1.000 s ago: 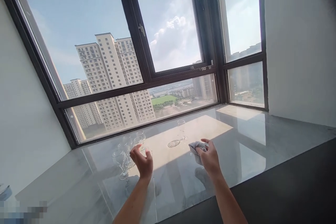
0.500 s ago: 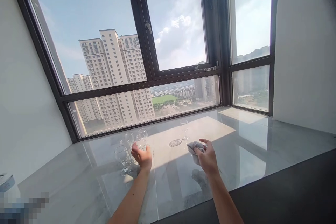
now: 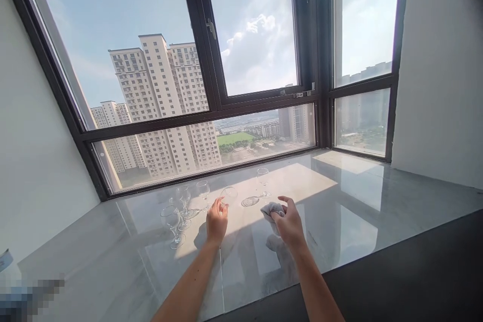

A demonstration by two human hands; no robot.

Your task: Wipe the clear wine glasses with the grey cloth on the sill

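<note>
a: what does the thing in the left hand [image 3: 217,220] look like?
b: it's a wine glass [image 3: 229,193], clear and thin, with a round bowl and a pale rim. the fingers pinch it low down and hide its stem; i can't tell if its foot touches anything.
a: and where is it?
b: over the sunny part of the ledge [image 3: 249,251], right of the grouped glasses and left of the lone one.
a: the right hand [image 3: 290,222]?
b: it clutches one cloth [image 3: 272,209], grey-white and bunched up, between thumb and fingers, with the index finger sticking out.
a: how many other glasses?
b: four i can count surely. a front glass [image 3: 170,217], a middle glass [image 3: 183,195] and a back glass [image 3: 203,189] stand upright at the left, the first two close together; whether another hides behind them, i can't tell. one lone glass [image 3: 262,176] stands near the window, its shadow [image 3: 250,202] beside it.
a: farther out?
b: one dark window frame [image 3: 151,127] with five panes, tall buildings [image 3: 158,85] outside, and one white container [image 3: 10,269], cut off at the lower left.
</note>
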